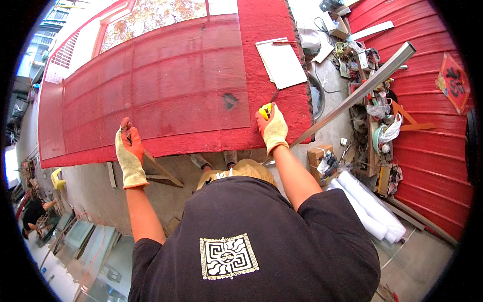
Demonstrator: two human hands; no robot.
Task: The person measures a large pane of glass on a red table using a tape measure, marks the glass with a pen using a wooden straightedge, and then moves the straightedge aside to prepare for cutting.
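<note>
A large clear glass sheet [166,85] lies on a table covered in red cloth [274,25] and reflects a building and foliage. My right hand [273,128], in a cream glove with an orange palm, is closed around a yellow tape measure [265,111] beside the sheet's near right corner. My left hand [130,153], gloved alike, is at the table's near edge, its thumb and fingers apart, with nothing visible in it. Whether it touches the glass I cannot tell. Beyond my right hand lie a white notepad [284,68] and a red pen [284,42] across its top.
A long metal bar [362,90] slants up past the table's right side. Cluttered shelves [370,105] stand by the red corrugated wall [427,121]. White plastic-wrapped rolls [370,209] and a cardboard box [320,156] lie right. Another person [34,214] and glass panes [95,244] are lower left.
</note>
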